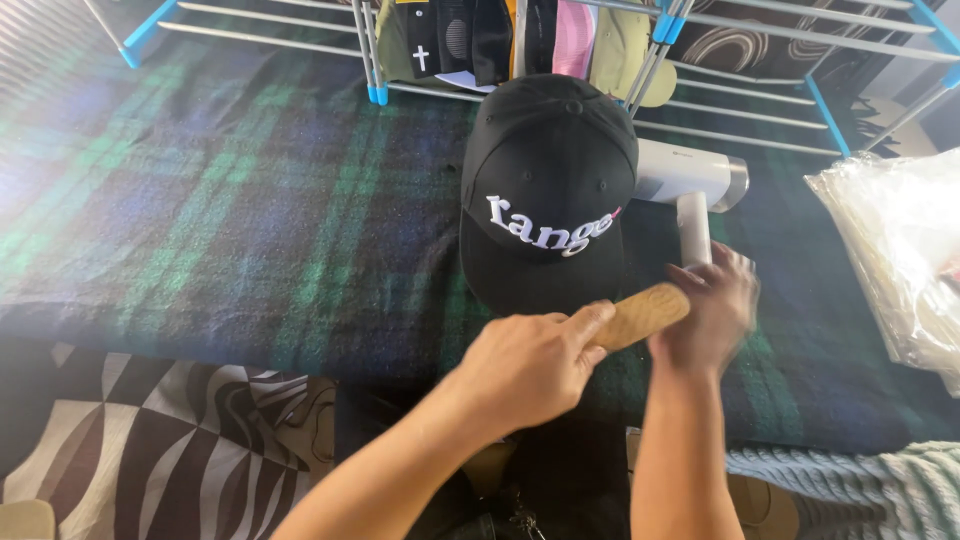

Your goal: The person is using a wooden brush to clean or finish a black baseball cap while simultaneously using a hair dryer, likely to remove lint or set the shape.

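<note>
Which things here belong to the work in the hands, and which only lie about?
In use:
- black cap, lying on the plaid blanket
- tan wooden piece, held by the left hand, with the right hand at its other end

Lying about:
- white hair dryer
- rack of hats
- clear plastic bag

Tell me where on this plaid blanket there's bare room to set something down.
Widest bare patch: plaid blanket left of the black cap, below the rack. Crowded on the right: white handheld device, plastic bag, and both hands holding a tan wooden piece.
</note>
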